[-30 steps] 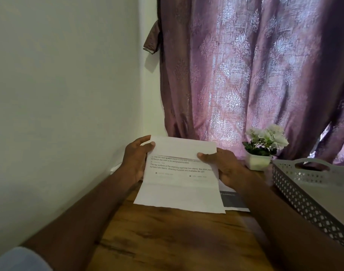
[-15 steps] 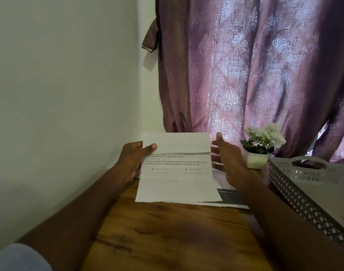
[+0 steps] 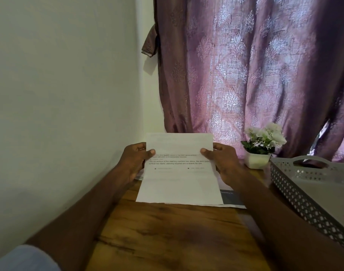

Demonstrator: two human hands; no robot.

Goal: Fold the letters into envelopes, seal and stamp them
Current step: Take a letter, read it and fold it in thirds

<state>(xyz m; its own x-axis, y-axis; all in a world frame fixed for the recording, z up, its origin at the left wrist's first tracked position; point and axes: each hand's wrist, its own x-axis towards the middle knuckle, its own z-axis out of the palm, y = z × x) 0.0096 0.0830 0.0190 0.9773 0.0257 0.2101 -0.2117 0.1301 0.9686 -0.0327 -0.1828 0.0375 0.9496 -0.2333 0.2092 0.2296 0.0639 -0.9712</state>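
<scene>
A white printed letter [image 3: 179, 182] is held up over the far part of the wooden table [image 3: 167, 235], its top part folded down toward me over the text. My left hand [image 3: 135, 161] pinches its left edge, thumb on the front. My right hand [image 3: 224, 162] pinches the right edge the same way. The sheet's lower edge rests near the table. Under it lies another paper with a dark band [image 3: 232, 199], mostly hidden.
A grey perforated tray [image 3: 304, 196] with a handle stands at the right. A small white pot of white flowers [image 3: 262, 147] sits behind my right hand. A purple patterned curtain [image 3: 245, 75] hangs at the back, a pale wall [image 3: 59, 94] runs along the left.
Half a second ago my right hand was off the sheet with its fingers spread; now it pinches the right edge again. The left hand kept its hold throughout.
</scene>
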